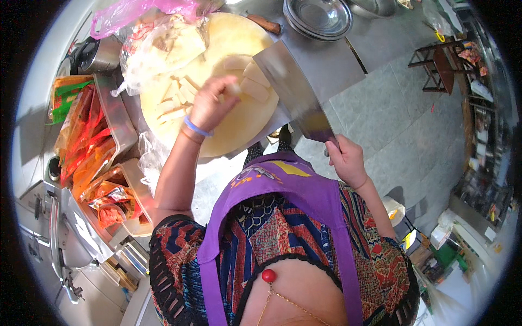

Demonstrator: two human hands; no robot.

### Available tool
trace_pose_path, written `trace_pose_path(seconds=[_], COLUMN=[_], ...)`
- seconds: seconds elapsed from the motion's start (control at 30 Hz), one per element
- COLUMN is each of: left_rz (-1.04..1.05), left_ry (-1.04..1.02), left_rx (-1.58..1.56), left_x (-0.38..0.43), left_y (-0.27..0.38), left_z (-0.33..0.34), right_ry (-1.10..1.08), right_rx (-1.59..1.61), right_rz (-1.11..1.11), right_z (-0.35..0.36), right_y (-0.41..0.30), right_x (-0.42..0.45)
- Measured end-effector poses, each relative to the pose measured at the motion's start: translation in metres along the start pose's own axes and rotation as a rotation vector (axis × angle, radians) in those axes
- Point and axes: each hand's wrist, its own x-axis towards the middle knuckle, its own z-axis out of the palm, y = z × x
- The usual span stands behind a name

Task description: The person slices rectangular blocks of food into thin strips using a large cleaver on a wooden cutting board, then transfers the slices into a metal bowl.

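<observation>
My right hand (346, 158) grips the handle of a broad steel cleaver (291, 87), whose blade rises beside the right edge of a round yellowish chopping board (232, 134). Over the board's middle is my left hand (214, 100), blurred, its thumb and fingers drawn together. A whitish blur shows at the fingertips; whether it is a held piece is unclear. Several pale cut food pieces (173, 98) lie left of that hand. To its right rest a few larger pale slabs (253, 89). A clear plastic bag (157, 53) partly covers more pale food on the board's far left.
A wooden handle (264, 23) juts out beyond the board beside stacked metal bowls (318, 18). Plastic bins (122, 122) of packaged food line the left, near a faucet (55, 232). A pink plastic bag (134, 14) lies at the back. A wooden stool (442, 69) stands on the tiled floor.
</observation>
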Motion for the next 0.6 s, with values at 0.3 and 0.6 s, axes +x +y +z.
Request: trace_pose_path(seconds=[0.3,0.6], left_rz=[0.583,0.457], left_ry=[-0.091,0.126], left_rx=[0.624,0.547], left_x=[-0.081,-0.097], left_y=[0.008,-0.012], left_z=[0.031,0.052], right_ry=[-0.165,-0.273], right_rx=[-0.360,-0.562], right_rz=[-0.263,-0.433], right_z=[-0.014,-0.013], right_y=[-0.025,-0.054], right_x=[0.013,0.020])
